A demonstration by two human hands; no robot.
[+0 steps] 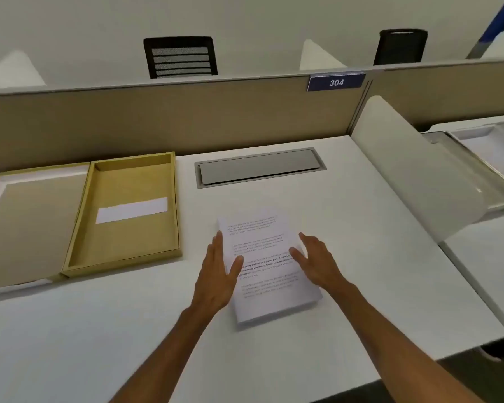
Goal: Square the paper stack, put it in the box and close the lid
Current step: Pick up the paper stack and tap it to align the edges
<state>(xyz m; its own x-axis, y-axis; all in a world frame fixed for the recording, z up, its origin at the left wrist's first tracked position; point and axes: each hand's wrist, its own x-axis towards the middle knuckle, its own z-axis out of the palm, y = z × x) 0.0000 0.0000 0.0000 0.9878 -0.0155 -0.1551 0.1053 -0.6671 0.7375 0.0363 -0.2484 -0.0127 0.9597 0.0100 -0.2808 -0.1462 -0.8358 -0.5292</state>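
A stack of printed white paper [266, 269] lies flat on the white desk, turned slightly clockwise, its sheets a little fanned. My left hand [218, 271] rests flat against the stack's left long edge, fingers straight, thumb on the top sheet. My right hand [317, 263] lies over the right edge, fingers spread, thumb on the page. Neither hand grips the stack. To the left stands the open tan box [175, 205] with a white label inside. Its hinged lid [26, 222] lies open flat further left.
A grey cable hatch [259, 167] is set into the desk behind the paper. A beige partition [172, 117] runs along the back and a white divider [413, 175] stands on the right. Two black chairs stand beyond the partition.
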